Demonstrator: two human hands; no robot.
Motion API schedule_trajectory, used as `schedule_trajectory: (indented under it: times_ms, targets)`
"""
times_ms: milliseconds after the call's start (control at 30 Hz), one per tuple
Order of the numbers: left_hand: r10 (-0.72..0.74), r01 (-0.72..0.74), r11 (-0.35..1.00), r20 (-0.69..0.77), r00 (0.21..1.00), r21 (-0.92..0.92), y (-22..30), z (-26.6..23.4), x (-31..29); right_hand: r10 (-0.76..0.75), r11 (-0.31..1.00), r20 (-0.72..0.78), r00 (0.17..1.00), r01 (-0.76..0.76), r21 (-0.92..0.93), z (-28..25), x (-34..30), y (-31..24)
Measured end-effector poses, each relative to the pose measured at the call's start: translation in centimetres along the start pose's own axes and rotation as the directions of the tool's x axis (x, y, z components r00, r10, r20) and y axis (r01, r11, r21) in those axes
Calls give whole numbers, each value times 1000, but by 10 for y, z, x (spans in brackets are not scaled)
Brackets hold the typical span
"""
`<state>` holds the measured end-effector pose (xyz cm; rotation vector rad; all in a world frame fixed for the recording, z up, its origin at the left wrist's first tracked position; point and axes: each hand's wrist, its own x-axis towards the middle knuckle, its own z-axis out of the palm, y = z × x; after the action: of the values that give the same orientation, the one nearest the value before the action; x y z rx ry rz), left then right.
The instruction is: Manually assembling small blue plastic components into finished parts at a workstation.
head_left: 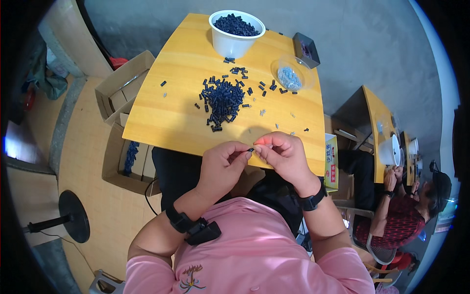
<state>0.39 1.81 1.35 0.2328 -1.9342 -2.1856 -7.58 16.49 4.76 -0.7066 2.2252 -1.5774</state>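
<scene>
The left hand (pixel 223 164) pinches a black part (pixel 251 150) over the table (pixel 166 117), the right hand (pixel 286 154) just beside, fingertips together, any held piece too small to tell, a black pile (pixel 224 101) beyond, then a bucket (pixel 230 46).

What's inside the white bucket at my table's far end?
Small black pieces are heaped inside the white bucket. The bucket's bottom and anything beneath the top layer are covered.

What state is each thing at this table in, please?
Left hand: pinching small black part
Right hand: fingers beside that part, grip unclear
White bucket: upright, open, holding many black parts
Loose black parts: heaped, some scattered
Clear plastic dish: holding silvery pieces
Black box: open-topped
Cardboard boxes: open
</scene>
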Motion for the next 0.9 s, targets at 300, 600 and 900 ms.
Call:
schedule_trajectory:
  times_ms: [300, 600, 900]
  targets:
    - [3, -4, 998, -13, 1000, -57, -5, 0, 0, -30, 1000, -16, 999, 30, 8, 1, -3, -4]
    - [-30, 32, 997, 22, 999, -70, -4, -1, 1, -7, 1000, -27, 1000, 8, 16, -2, 1, -6]
    - [-28, 31, 995, 34, 999, -91, -2, -3, 1, -30, 999, -54, 998, 31, 17, 4, 2, -5]
